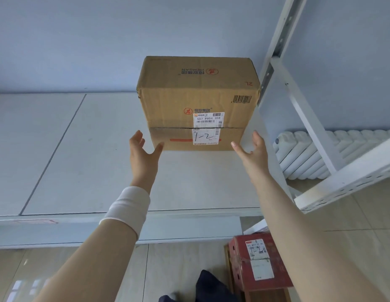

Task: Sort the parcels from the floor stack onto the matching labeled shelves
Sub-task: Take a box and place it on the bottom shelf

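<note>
fingers [138, 136] spread on left hand [144, 151] and right hand [254, 149], contact with cardboard parcel [198, 92] unclear | parcel on shelf [80, 149], marked 1-2, small print illegible | red parcel [239, 264] lower right, partly hidden by right arm [309, 236]

Parcel storeroom; labelled parcels [198, 103], metal shelving [316, 136]

Wall [80, 40]: pale blue, plain, spanning 10 to 2 o'clock.
Radiator [298, 158]: white, ribbed, set low against the wall, at 3 o'clock.
Floor [364, 214]: glossy beige tiles with thin joints, 4 to 8 o'clock.
Dark navy cloth [209, 286]: at 6 o'clock, on the bottom edge.
</note>
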A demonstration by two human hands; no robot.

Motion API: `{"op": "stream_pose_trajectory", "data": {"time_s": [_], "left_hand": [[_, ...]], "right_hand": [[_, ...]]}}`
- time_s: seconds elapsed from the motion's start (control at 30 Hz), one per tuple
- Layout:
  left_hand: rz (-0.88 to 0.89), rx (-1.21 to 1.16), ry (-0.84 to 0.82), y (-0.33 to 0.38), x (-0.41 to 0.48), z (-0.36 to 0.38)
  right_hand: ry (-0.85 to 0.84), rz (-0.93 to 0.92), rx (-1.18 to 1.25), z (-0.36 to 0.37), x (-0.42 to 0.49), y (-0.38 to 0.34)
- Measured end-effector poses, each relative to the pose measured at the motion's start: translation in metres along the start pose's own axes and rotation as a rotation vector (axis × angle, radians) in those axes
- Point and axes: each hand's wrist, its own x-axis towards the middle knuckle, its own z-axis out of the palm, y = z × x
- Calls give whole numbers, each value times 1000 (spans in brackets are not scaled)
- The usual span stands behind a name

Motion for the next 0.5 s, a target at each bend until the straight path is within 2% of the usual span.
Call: {"op": "stream_pose_trajectory", "data": {"time_s": [0.23, 0.5], "left_hand": [[55, -24, -151, -11, -42, -32], [153, 102, -360, -45, -104, -53]], "right_hand": [[66, 35, 9, 6, -85, 0], [94, 119, 6, 15, -196, 24]]}}
